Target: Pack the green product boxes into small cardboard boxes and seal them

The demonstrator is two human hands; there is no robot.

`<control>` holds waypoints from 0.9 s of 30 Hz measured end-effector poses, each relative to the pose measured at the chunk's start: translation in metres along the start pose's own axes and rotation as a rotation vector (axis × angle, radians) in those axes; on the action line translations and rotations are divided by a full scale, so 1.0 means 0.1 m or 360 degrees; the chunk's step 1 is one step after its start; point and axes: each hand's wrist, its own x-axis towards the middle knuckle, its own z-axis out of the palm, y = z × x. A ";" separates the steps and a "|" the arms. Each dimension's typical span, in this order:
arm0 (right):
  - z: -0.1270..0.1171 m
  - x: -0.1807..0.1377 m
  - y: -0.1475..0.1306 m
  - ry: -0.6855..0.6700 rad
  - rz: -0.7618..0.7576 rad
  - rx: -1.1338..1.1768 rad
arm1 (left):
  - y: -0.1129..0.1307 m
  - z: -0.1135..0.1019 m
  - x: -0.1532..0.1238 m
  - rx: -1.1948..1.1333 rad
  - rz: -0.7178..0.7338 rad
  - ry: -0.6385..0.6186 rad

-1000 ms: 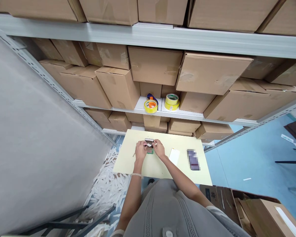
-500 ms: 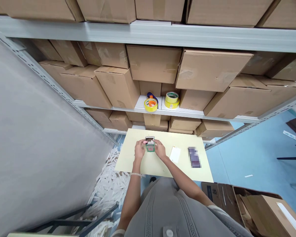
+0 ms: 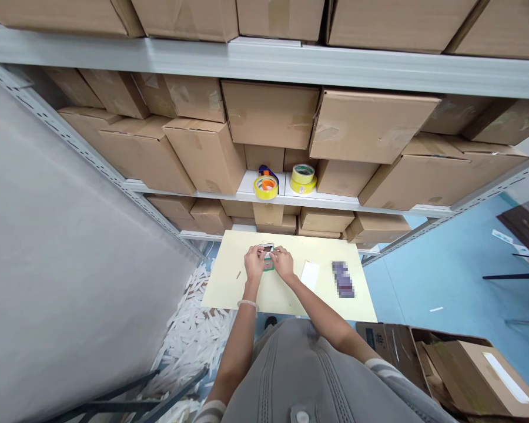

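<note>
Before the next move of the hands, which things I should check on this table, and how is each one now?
1. Left hand and right hand both on the small green-and-white object: ok.
2. Object resting on the pale yellow table or lifted: cannot tell.
3. White card apart from the hands: ok.
4. Small wooden stick apart from the left hand: ok.
5. Identity of the purple item: cannot tell, it is pixelated.
</note>
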 end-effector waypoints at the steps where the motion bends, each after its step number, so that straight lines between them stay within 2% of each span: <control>1: -0.01 0.03 -0.01 0.0006 0.0013 -0.0007 | 0.02 0.01 0.02 0.0074 0.0018 0.0006; 6: -0.01 0.11 -0.04 0.0039 0.0064 -0.0041 | 0.09 0.09 0.03 0.0314 0.0183 -0.0097; 12: 0.05 0.08 -0.01 0.0022 0.0159 0.0000 | 0.05 0.18 -0.01 0.0463 0.0203 -0.0116; 16: 0.03 0.09 -0.01 0.0012 0.0177 -0.0019 | 0.05 0.17 -0.03 0.0575 0.0232 0.0020; 20: 0.02 0.12 0.01 -0.0065 0.0033 -0.0142 | 0.07 0.18 -0.07 0.0634 0.0194 0.0163; 24: 0.09 0.10 0.06 -0.0125 -0.0031 -0.0215 | 0.04 0.24 -0.09 0.0510 0.0014 0.0362; 27: 0.15 0.06 0.09 -0.0146 -0.0033 -0.0263 | -0.06 0.32 -0.10 0.0254 -0.0213 0.0461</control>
